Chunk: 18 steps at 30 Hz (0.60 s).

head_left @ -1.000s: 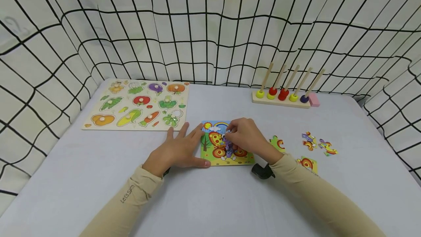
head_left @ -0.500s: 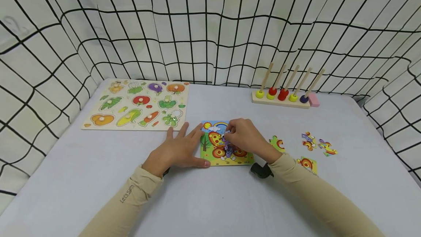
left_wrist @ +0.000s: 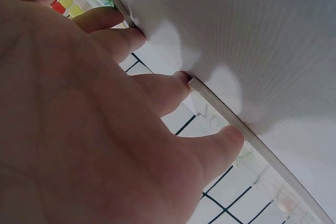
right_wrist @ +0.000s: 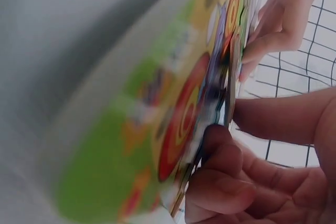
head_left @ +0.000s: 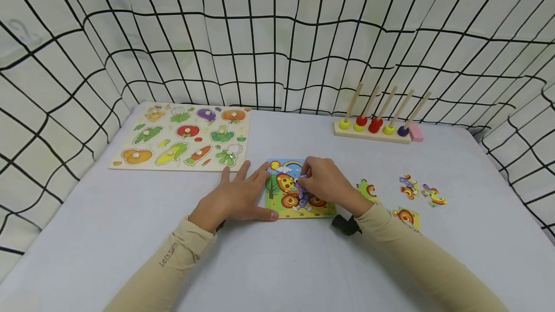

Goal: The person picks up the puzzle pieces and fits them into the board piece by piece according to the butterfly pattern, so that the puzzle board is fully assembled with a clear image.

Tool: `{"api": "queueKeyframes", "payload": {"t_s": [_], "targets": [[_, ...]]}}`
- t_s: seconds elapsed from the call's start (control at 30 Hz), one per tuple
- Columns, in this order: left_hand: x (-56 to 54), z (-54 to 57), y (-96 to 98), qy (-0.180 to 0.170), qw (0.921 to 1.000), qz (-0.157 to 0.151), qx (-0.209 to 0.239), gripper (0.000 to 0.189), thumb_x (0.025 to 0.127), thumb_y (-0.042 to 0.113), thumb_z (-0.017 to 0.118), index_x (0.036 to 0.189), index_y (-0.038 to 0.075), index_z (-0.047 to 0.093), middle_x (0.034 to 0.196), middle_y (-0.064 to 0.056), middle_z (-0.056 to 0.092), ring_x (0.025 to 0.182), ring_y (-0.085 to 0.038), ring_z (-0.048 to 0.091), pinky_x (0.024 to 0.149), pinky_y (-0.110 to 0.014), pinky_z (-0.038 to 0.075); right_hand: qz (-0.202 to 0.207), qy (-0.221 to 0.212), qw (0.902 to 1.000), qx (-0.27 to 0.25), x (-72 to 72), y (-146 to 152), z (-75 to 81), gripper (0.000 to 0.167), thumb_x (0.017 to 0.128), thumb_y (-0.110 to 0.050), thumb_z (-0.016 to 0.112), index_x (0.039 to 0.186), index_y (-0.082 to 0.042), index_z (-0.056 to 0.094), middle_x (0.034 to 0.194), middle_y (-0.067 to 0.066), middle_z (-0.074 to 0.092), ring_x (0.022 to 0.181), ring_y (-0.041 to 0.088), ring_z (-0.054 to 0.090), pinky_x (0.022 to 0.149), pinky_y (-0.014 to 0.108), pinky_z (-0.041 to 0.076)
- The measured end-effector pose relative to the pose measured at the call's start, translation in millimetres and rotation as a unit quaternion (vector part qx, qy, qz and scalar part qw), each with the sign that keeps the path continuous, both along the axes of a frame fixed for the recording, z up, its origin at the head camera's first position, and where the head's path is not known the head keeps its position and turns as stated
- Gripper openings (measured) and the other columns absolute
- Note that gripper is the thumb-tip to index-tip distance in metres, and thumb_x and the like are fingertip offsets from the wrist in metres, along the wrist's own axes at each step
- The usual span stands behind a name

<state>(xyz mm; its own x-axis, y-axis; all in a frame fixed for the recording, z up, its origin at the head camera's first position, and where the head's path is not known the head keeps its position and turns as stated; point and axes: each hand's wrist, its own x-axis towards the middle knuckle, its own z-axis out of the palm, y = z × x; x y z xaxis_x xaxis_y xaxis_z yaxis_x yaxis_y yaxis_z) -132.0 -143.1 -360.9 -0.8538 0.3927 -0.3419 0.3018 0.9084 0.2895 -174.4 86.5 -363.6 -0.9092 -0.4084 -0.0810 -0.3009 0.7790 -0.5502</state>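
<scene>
A small square jigsaw board (head_left: pixel 274 208) with a colourful butterfly picture lies flat on the table. Along its left side rests my left hand (head_left: pixel 237 195), fingers spread, thumb at the lower left corner and fingertips at the upper left edge. Over the board's right half, my right hand (head_left: pixel 328 183) pinches a thin jigsaw piece (right_wrist: pixel 232 80) between thumb and fingers. The right wrist view has this piece tilted up off the picture, seen almost edge-on. Much of the board's upper right is hidden behind the right hand.
Several loose jigsaw pieces (head_left: pixel 407 216) lie to the right, partly beside the right sleeve. A wooden vegetable peg puzzle (head_left: pixel 173 143) is at the back left. A bead-peg stand (head_left: pixel 371 135) and a pink block (head_left: pixel 416 132) are at the back right, before black netting (head_left: pixel 273 37).
The head view has shifted slightly. Both hands keep almost the same place on the board, the right one still pinching the piece with only slight finger movement.
</scene>
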Motion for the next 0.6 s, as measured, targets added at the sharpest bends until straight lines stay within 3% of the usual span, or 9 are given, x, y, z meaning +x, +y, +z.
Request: {"api": "queueKeyframes", "payload": {"t_s": [0.6], "targets": [[1.8,2.8,0.9,-0.001,1.0000,0.002,0.003,0.108,0.092,0.065,0.076,0.169,0.006,0.028,0.179,-0.008,0.014,0.161,-0.048,0.006,0.119,-0.080,0.004,0.078,-0.003,0.9955,0.053,-9.8,0.3,2.2,0.016,0.103,-0.014,0.074,0.098,-0.005,0.063,0.086,0.005,0.065,0.075,0.017,0.058,0.061,0.026,0.048]]}}
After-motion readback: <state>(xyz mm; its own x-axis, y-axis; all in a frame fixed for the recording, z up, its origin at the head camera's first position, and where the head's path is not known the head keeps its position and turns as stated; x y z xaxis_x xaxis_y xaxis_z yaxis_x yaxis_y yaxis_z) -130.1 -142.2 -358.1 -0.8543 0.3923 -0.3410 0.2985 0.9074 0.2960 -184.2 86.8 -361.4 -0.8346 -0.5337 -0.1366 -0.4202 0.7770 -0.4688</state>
